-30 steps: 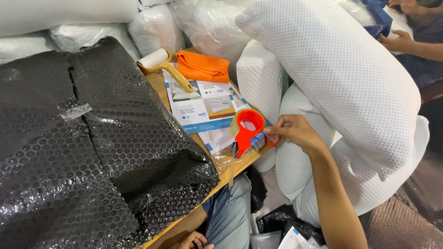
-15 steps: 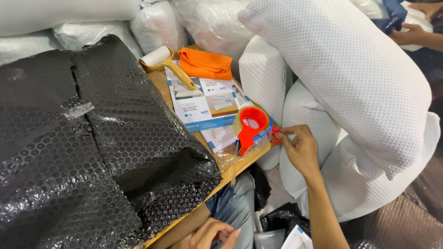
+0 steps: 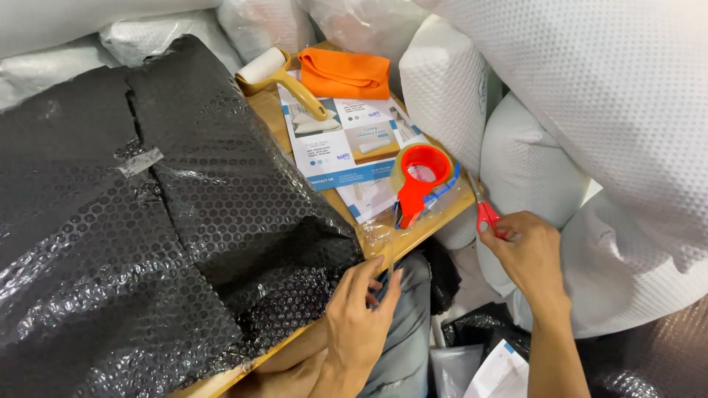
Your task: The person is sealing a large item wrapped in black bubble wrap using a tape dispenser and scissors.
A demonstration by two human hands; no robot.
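We pinch red scissors (image 3: 487, 216) in right hand (image 3: 527, 254); left hand (image 3: 361, 313), fingers spread, should pin bubble-wrap bundle (image 3: 169, 221) flat.

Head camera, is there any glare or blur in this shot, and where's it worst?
Head view: bright glare streaks across the black bubble wrap, strongest lower left; the clear tape also glints; both hands, left and right, look sharp with little motion blur; the white pillows upper right are evenly lit, with dark shadow under the table.
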